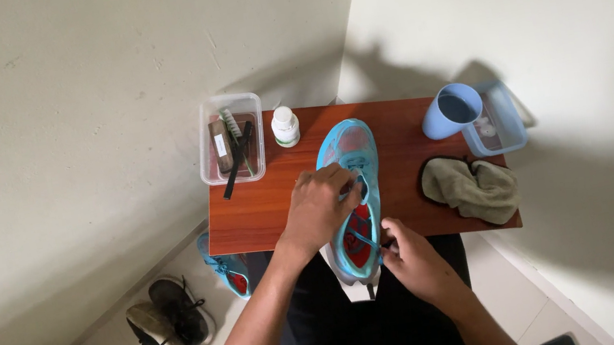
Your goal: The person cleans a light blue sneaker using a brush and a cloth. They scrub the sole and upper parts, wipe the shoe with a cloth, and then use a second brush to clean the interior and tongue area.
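A light blue sneaker (pixel 347 151) with a red insole lies lengthwise on a small reddish wooden table (pixel 259 209), toe pointing away from me. My left hand (pixel 318 207) rests on the shoe's middle, fingers curled at its lace area. At the heel end my right hand (pixel 415 255) pinches a thin dark lace. Whether the left hand grips the shoe or only presses on it is unclear.
On the table stand a clear plastic box of brushes (pixel 230 138), a small white bottle (pixel 284 127), a blue cup (pixel 451 110), a clear blue-rimmed container (pixel 497 120) and a crumpled olive cloth (pixel 474 189). The second blue sneaker (pixel 227 269) and dark shoes (pixel 170 321) lie on the floor at the left.
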